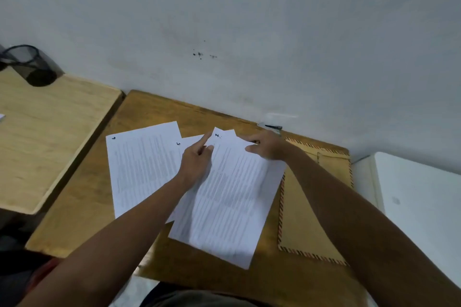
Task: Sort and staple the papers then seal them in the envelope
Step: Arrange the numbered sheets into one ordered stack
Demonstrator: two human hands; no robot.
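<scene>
Several printed, hand-numbered white sheets lie fanned on the wooden desk [82, 212]. One sheet [142, 167] lies at the left, another peeks out beneath it, and a tilted stack [229, 202] lies in the middle. My left hand [197, 159] rests on the sheets, its index finger pointing at the stack's top left corner. My right hand [268, 147] pinches the stack's top right edge. A brown envelope [311, 222] with a striped border lies to the right, partly under the stack. A stapler [270, 127] sits by the wall behind my right hand.
A lighter wooden table [42, 137] stands at the left with a black mesh cup [32, 65] on it. A white surface [419, 197] borders the desk on the right. A grey wall runs along the back.
</scene>
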